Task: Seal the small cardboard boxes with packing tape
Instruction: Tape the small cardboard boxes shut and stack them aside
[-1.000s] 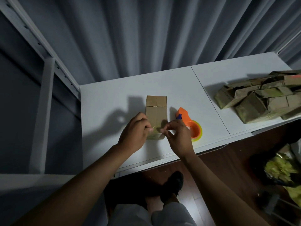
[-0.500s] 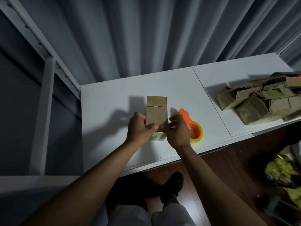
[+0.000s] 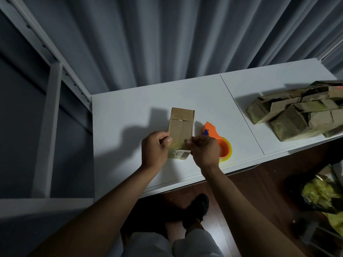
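Closest to the camera it's just the person's knees in light shorts and a dark shoe [image 3: 196, 206] on the wooden floor, then both forearms reaching up to the white table [image 3: 130, 112]. The left hand [image 3: 155, 149] and right hand [image 3: 204, 150] are both curled in on the near end of the small brown cardboard box [image 3: 181, 129], thumbs and fingertips pinching a shiny strip of clear packing tape [image 3: 179, 145] across it, so both grips are closed on the tape and box edge. The box lies flat near the front-middle of the table, long way pointing away. As far as I can tell the near end is getting sealed right now; the long centre seam and the far end flaps look bare, so this box is maybe a third done. Just right of the box, touching nothing but close behind the right hand, sits the orange plastic tape dispenser with its yellowish roll [image 3: 220, 145]. Further right there's a messy heap of flattened or unsealed brown cardboard boxes [image 3: 300, 115], so plenty left. Behind it all, grey curtains [image 3: 167, 38]. Nothing's really blocking the work.
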